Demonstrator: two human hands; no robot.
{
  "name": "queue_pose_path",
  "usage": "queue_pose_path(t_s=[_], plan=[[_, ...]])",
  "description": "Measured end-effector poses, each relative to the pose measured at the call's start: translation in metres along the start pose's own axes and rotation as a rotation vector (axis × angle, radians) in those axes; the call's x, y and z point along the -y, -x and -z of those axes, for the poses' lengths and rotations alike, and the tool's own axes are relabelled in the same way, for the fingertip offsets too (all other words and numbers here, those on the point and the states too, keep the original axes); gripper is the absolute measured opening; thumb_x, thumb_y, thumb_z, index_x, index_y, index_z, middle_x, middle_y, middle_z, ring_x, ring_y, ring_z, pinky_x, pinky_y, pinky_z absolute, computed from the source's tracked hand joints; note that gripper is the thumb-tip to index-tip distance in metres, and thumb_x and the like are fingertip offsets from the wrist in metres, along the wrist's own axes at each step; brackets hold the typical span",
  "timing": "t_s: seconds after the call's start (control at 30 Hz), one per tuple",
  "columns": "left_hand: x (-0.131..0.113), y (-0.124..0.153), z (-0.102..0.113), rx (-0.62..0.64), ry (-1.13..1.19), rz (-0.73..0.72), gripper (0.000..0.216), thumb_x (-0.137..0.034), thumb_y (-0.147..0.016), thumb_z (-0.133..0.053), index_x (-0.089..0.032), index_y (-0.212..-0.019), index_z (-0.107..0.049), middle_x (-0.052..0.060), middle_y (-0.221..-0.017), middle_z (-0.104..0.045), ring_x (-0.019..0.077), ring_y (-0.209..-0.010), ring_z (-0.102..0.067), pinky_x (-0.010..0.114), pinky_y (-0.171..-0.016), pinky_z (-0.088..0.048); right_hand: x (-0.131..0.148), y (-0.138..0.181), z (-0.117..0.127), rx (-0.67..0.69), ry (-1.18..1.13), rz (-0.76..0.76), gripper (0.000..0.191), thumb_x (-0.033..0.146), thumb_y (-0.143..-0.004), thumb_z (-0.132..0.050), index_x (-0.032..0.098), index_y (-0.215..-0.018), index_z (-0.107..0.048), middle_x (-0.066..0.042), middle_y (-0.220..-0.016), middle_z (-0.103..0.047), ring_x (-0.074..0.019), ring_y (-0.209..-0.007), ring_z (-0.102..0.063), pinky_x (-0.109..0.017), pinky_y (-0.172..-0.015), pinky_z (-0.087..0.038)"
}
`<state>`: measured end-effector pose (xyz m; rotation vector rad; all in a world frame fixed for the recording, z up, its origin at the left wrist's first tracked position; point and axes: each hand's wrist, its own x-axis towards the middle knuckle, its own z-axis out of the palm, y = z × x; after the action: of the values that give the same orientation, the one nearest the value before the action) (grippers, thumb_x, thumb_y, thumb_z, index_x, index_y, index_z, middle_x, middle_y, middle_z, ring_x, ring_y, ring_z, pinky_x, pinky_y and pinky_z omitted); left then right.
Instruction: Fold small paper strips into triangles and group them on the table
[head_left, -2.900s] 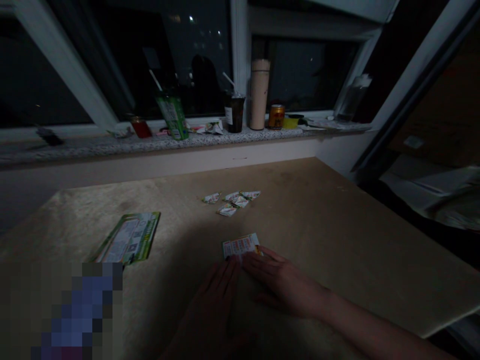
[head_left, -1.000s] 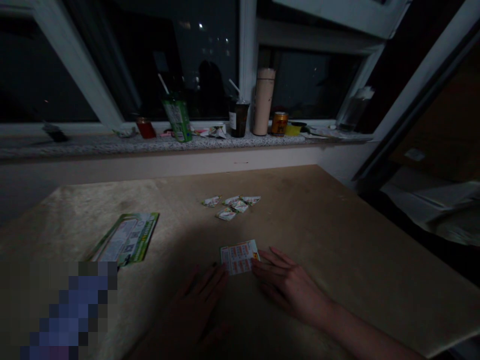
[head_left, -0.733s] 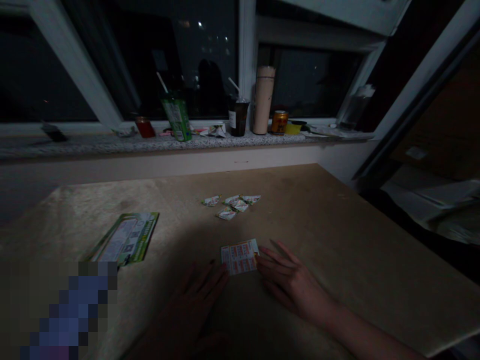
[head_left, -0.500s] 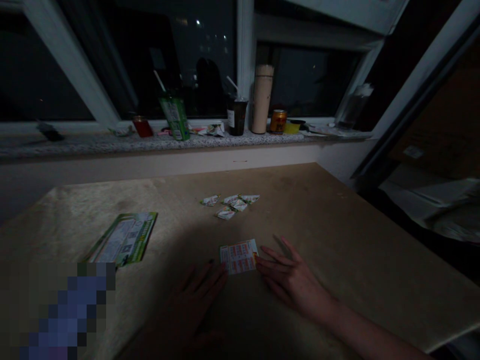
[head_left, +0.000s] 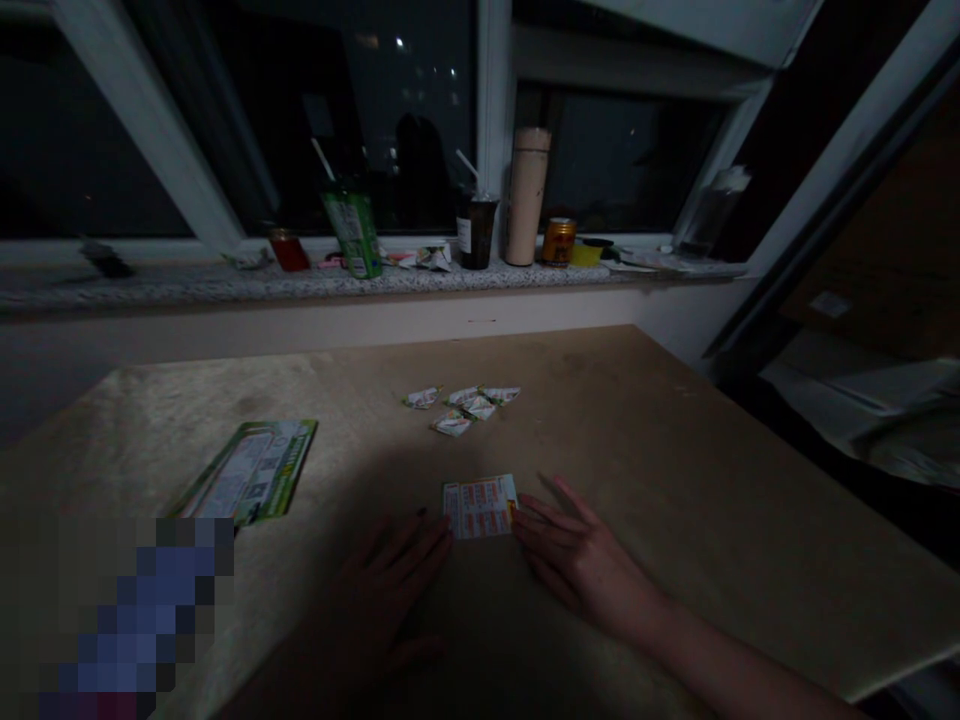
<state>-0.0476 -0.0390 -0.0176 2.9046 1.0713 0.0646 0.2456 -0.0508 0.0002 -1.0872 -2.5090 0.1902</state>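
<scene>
A small printed paper sheet [head_left: 480, 507] with rows of orange-red and blue print lies flat on the brown table [head_left: 637, 430]. My left hand [head_left: 397, 570], in shadow, rests palm down with fingers spread, its fingertips at the sheet's left edge. On the other side, my right hand [head_left: 577, 550] has its fingers stretched out, and the fingertips touch the right edge. Beyond the sheet sits a loose group of several folded paper triangles [head_left: 478, 405], white with green and coloured print. Further left lies a stack of green and white printed sheets [head_left: 259, 470].
A pixelated blue patch [head_left: 135, 620] covers the lower left corner. Along the stone windowsill [head_left: 420, 285] stand a red jar [head_left: 289, 252], a green cup with a straw [head_left: 352, 232], a dark cup [head_left: 475, 232], a pale tall flask [head_left: 527, 200], an orange can [head_left: 559, 243] and a clear bottle [head_left: 712, 215].
The printed sheet has turned slightly and now lies straighter between my hands. Both hands have shifted only a little and still touch its edges.
</scene>
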Motion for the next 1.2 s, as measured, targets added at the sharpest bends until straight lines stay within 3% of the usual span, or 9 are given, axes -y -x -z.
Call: queue_pose_path(t_s=[0.23,0.37,0.57,0.7,0.87,0.97,1.1,1.2], plan=[[0.000,-0.009,0.011,-0.012,-0.032,0.066,0.072,-0.063,-0.085,-0.045,-0.023,-0.143,-0.034,0.010,-0.150,-0.025,0.0325,-0.137,-0.024,0.052,-0.109,-0.019,0.002,0.001,0.000,-0.052,0.032,0.065,0.027,0.017,-0.092,-0.044,0.019,-0.114,-0.060,-0.004,-0.112,-0.068,-0.0194,-0.119,-0.052,-0.052,-0.114,-0.021],[0.002,-0.014,0.015,0.012,-0.044,0.114,0.071,-0.064,-0.085,-0.044,-0.023,-0.142,-0.036,0.011,-0.151,-0.024,0.0334,-0.136,-0.024,0.052,-0.109,-0.018,0.000,0.001,-0.007,-0.134,0.025,0.166,0.025,0.017,-0.091,-0.047,0.019,-0.112,-0.061,-0.002,-0.105,-0.070,-0.0175,-0.115,-0.054,-0.048,-0.116,-0.016],[0.005,-0.025,0.020,0.003,-0.065,0.171,0.068,-0.065,-0.087,-0.039,-0.024,-0.141,-0.039,0.011,-0.150,-0.028,0.0338,-0.136,-0.026,0.052,-0.108,-0.019,-0.003,0.002,-0.016,-0.070,0.024,0.240,0.025,0.022,-0.093,-0.047,0.023,-0.114,-0.059,0.002,-0.110,-0.068,-0.0162,-0.124,-0.046,-0.050,-0.117,-0.003],[0.005,-0.039,0.025,0.000,-0.070,0.196,0.068,-0.066,-0.088,-0.036,-0.022,-0.140,-0.041,0.014,-0.149,-0.029,0.0338,-0.135,-0.028,0.051,-0.107,-0.020,0.000,-0.004,-0.011,0.009,-0.032,0.268,0.026,0.027,-0.094,-0.046,0.022,-0.118,-0.057,0.002,-0.119,-0.064,-0.0155,-0.128,-0.042,-0.047,-0.117,0.000],[0.003,-0.051,0.020,-0.063,-0.063,0.211,0.055,-0.053,-0.093,-0.036,-0.020,-0.135,-0.046,0.012,-0.145,-0.037,0.0313,-0.133,-0.031,0.050,-0.108,-0.022,0.000,-0.018,-0.016,0.078,-0.092,0.337,0.027,0.029,-0.095,-0.042,0.023,-0.117,-0.058,0.002,-0.122,-0.063,-0.0154,-0.125,-0.045,-0.044,-0.117,-0.003],[0.003,-0.053,0.008,-0.118,-0.082,0.203,0.048,-0.044,-0.096,-0.035,-0.019,-0.137,-0.044,0.010,-0.146,-0.037,0.0281,-0.134,-0.031,0.048,-0.109,-0.019,-0.006,-0.025,-0.025,0.045,-0.125,0.369,0.027,0.027,-0.095,-0.042,0.023,-0.115,-0.059,0.002,-0.125,-0.061,-0.0120,-0.122,-0.048,-0.033,-0.116,-0.014],[0.003,-0.051,-0.001,-0.130,-0.103,0.216,0.050,-0.041,-0.095,-0.037,-0.019,-0.140,-0.039,0.012,-0.147,-0.034,0.0286,-0.135,-0.029,0.049,-0.108,-0.022,-0.012,-0.031,-0.029,-0.025,-0.157,0.303,0.026,0.026,-0.092,-0.047,0.022,-0.115,-0.060,0.000,-0.118,-0.065,-0.0127,-0.118,-0.052,-0.031,-0.112,-0.024],[0.003,-0.050,-0.001,-0.135,-0.103,0.224,0.050,-0.042,-0.095,-0.037,-0.020,-0.139,-0.039,0.011,-0.147,-0.034,0.0295,-0.135,-0.030,0.050,-0.108,-0.022,-0.015,-0.031,-0.026,-0.004,-0.144,0.230,0.031,0.030,-0.089,-0.052,0.019,-0.117,-0.060,-0.004,-0.124,-0.061,-0.0167,-0.120,-0.050,-0.035,-0.111,-0.026]])
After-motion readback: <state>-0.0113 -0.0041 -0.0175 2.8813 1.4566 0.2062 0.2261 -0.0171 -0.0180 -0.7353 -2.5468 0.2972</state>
